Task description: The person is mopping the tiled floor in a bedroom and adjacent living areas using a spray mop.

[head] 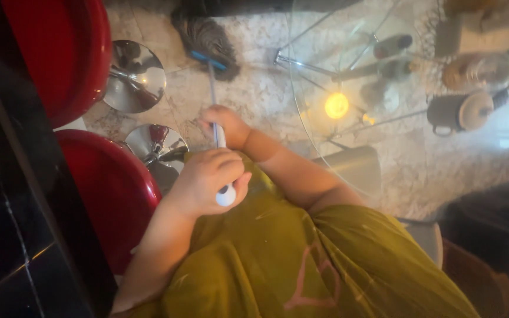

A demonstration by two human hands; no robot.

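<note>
Along the left edge runs a black glossy counter. Just beside it stand two red stools, each on a round chrome base that mirrors the room. The floor is pale speckled stone.

Next comes the person in an olive-green shirt, seen from above. The left hand is clenched around the white top end of a mop handle, the fingers curled over its rounded tip. The right hand grips the same handle lower down, fingers wrapped round it. The handle runs away from the body to a blue clamp, and the grey stringy mop head lies on the floor near the far chrome base.

Further right stands a round glass table on thin metal legs, with a yellow light reflected in the glass. At the far right edge several jars and a dark mug sit on the glass, blurred.
</note>
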